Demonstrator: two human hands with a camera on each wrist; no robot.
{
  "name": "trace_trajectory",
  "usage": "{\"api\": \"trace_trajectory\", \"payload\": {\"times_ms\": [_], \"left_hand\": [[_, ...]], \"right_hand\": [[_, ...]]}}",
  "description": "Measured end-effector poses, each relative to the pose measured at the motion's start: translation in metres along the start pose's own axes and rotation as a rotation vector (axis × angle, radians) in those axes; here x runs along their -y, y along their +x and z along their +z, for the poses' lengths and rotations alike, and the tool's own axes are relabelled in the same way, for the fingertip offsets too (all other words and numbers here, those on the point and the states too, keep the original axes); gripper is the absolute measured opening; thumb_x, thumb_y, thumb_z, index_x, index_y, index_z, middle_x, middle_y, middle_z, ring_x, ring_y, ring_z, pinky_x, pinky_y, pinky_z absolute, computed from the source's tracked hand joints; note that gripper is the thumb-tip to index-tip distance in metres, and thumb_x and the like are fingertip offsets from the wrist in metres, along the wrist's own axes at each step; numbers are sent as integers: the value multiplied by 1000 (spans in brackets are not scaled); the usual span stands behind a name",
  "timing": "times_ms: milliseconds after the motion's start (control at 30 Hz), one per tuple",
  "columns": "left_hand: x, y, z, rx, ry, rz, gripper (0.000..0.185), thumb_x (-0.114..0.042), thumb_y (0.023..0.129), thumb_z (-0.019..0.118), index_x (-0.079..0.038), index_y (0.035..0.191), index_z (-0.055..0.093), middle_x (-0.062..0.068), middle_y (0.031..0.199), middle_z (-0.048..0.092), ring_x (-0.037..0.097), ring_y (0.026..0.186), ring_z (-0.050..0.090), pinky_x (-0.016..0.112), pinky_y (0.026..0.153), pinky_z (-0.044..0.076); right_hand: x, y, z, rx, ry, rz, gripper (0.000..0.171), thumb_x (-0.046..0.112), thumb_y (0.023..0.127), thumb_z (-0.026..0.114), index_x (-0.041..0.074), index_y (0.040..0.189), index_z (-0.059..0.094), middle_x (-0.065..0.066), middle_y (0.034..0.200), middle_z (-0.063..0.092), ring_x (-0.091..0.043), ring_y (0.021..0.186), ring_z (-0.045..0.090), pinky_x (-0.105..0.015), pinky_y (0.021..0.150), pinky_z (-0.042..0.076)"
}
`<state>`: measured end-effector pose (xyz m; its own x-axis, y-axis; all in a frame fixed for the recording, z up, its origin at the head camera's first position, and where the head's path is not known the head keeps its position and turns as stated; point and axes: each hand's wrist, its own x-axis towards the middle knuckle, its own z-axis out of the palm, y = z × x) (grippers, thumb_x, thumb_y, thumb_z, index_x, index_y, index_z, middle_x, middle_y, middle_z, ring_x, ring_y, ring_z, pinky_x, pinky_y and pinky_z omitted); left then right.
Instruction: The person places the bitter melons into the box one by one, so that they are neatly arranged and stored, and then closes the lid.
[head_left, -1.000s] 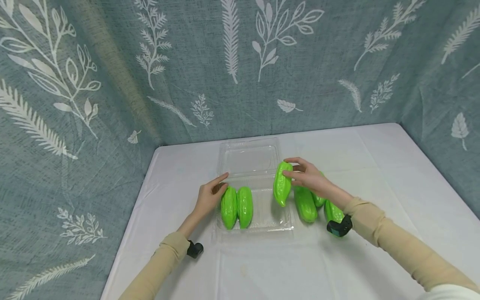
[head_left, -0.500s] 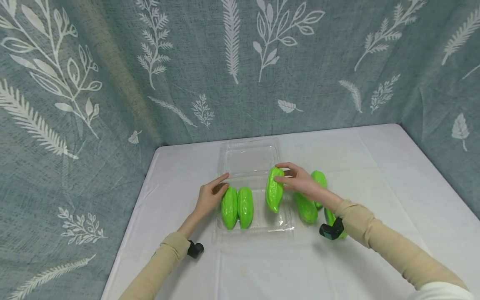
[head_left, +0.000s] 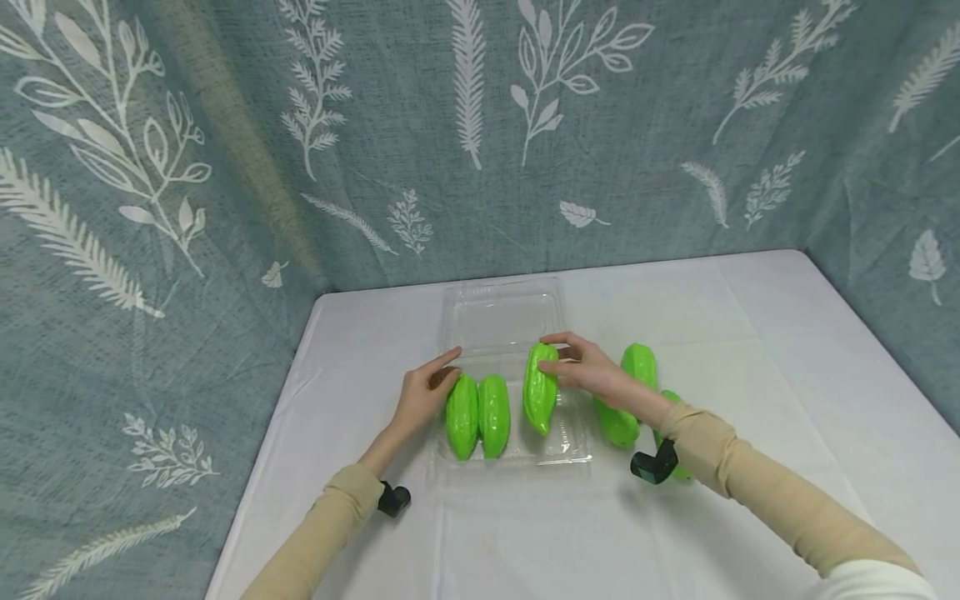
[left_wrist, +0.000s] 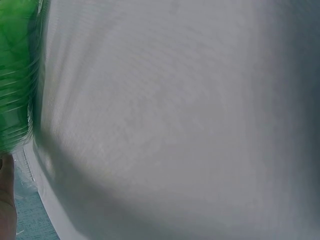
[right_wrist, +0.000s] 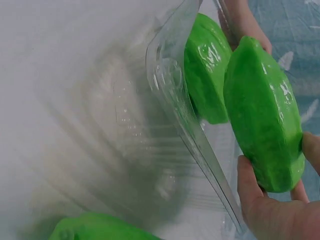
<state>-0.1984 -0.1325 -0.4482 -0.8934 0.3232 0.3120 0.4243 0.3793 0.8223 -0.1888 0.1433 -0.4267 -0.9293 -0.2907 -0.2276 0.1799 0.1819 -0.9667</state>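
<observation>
A grey-green curtain (head_left: 420, 125) printed with white leaves hangs before me at twelve o'clock and wraps round towards nine and three. Below it spreads the white-covered table (head_left: 540, 529), and on that sits my clear plastic container (head_left: 558, 458), its lid (head_left: 506, 317) laid back at twelve o'clock. My left hand (head_left: 422, 398) touches the container at its ten o'clock corner, thumb and forefinger apart. My right hand (head_left: 588, 367) pinches a green fruit (head_left: 538, 392) between thumb and fingers, above the container's three o'clock half, its narrow tip pointing to six. Inside, towards nine o'clock, lie a first packed fruit (head_left: 462, 417) and a second packed fruit (head_left: 494, 417), side by side and lengthwise. Outside, between two and four o'clock, three loose fruits (head_left: 618, 427) rest near my right forearm, which partly covers them. Smallest is the black device (head_left: 655, 462) at my right wrist.
</observation>
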Motion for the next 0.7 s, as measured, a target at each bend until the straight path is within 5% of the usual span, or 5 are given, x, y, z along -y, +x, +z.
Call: {"api": "trace_trajectory", "payload": {"times_ms": [700], "left_hand": [[-3,0,1,0,33,-16,35,0,87,55,2,121,53,18,126,51,34,102,58,39,86,49]], "right_hand": [[-11,4,25,44,-102,-68,54,22,82,65,7,129,42,-20,127,43,-35,112,48,-37,83,50]]}}
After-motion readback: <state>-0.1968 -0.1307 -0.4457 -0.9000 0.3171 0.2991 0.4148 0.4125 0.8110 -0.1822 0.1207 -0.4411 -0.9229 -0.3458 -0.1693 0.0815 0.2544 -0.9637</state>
